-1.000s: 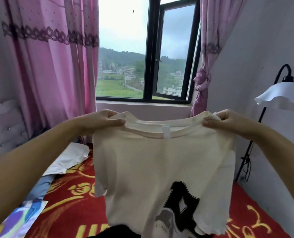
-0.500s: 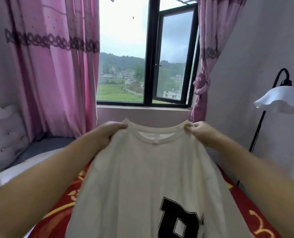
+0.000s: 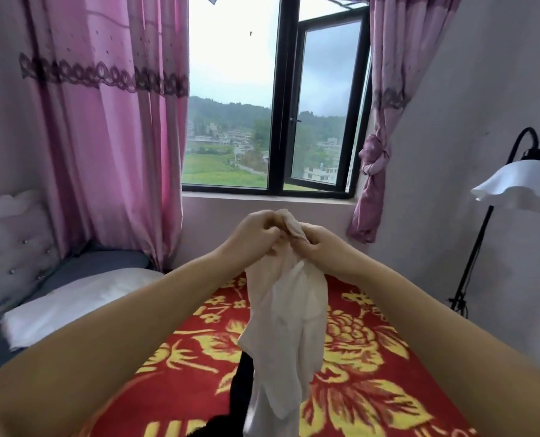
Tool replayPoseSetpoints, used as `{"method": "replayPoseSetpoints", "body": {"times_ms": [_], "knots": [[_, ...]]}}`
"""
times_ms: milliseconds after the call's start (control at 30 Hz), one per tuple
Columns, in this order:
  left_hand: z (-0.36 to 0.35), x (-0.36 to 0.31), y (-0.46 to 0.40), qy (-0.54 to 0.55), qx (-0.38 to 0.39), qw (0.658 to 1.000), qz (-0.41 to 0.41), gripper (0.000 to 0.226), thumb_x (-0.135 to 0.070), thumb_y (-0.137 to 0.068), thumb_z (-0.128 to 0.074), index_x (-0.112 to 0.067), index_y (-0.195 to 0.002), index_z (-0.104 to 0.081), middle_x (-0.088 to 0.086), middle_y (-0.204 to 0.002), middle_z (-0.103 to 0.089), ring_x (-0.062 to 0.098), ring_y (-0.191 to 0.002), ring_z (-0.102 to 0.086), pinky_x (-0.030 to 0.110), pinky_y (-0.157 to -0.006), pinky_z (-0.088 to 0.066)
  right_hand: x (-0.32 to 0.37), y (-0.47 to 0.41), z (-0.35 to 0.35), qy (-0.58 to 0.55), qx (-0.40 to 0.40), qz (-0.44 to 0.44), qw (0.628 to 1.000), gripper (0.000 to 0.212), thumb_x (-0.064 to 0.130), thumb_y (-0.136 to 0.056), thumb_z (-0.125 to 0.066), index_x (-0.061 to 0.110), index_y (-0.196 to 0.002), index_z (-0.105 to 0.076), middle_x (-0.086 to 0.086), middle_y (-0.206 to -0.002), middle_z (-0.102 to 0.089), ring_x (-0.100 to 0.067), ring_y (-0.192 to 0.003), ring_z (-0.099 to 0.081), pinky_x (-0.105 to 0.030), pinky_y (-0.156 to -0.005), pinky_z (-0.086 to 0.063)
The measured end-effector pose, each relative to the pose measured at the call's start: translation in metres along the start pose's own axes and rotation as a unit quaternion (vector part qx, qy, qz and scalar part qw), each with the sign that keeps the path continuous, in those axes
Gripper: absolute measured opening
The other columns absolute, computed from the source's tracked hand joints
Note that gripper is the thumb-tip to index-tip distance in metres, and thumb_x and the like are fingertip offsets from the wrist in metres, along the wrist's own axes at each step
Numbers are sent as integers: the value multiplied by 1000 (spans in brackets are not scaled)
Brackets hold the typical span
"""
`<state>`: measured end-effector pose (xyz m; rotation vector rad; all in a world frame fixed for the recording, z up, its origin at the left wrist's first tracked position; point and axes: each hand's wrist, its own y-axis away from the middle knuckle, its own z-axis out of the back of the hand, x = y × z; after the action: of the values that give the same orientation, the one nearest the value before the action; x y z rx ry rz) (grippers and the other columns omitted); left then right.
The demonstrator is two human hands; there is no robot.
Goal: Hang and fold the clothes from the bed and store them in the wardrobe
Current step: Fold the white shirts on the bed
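A cream T-shirt [image 3: 289, 316] hangs folded lengthwise in front of me, above the bed. My left hand [image 3: 254, 233] and my right hand [image 3: 314, 242] are side by side at its top, both pinching the bunched shoulder fabric. The shirt's lower end drapes down toward a black garment [image 3: 240, 389] lying on the bed. The shirt's printed front is folded out of sight.
The bed carries a red blanket with yellow flowers [image 3: 372, 373], with a white pillow [image 3: 73, 304] and a padded headboard [image 3: 7, 241] at left. Behind are pink curtains [image 3: 104, 137] and an open window [image 3: 275, 99]. A black floor lamp with a white shade [image 3: 520, 187] stands at right.
My hands have come together, bringing the two shoulders of the shirt to meet, so the spread shirt now hangs folded in half lengthwise.
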<state>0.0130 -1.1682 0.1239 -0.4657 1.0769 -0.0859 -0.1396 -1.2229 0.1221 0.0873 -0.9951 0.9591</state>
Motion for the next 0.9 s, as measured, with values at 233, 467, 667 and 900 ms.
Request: {"method": "replayPoseSetpoints", "body": {"times_ms": [233,467,667,900], "knots": [[27,3,-14,-110,142,975,-129,22,-33,-82,-72,-39,-102,-65,-21,-95,-68,-6,-92,-61,13,-79,-45,30,14,20,55,10,48,997,19,14,-99,-50,5,-103,-66,-9,-84,-61,-6,-74,-52,-22,-70,-41],[31,-23,-34,-138,150,970,-131,20,-22,-87,-67,-35,-71,-69,-23,-67,-66,-10,-65,-59,6,-60,-45,12,20,36,115,46,-79,989,14,9,-88,-57,-4,-87,-61,-2,-71,-54,-6,-56,-48,-19,-54,-41],[39,-47,-50,-137,154,971,-119,11,-25,-86,-68,-16,-85,-75,-12,-78,-71,-6,-69,-64,7,-59,-48,-43,41,11,19,70,-176,982,16,14,-87,-56,13,-98,-67,0,-96,-72,-9,-83,-69,-21,-74,-55],[68,-41,-46,-105,156,981,-47,16,-34,-88,-65,-32,-76,-75,-11,-79,-73,5,-72,-70,13,-56,-51,-61,44,15,-160,-60,-131,977,21,18,-98,-50,5,-104,-66,-10,-98,-68,-19,-85,-63,-35,-80,-52]]}}
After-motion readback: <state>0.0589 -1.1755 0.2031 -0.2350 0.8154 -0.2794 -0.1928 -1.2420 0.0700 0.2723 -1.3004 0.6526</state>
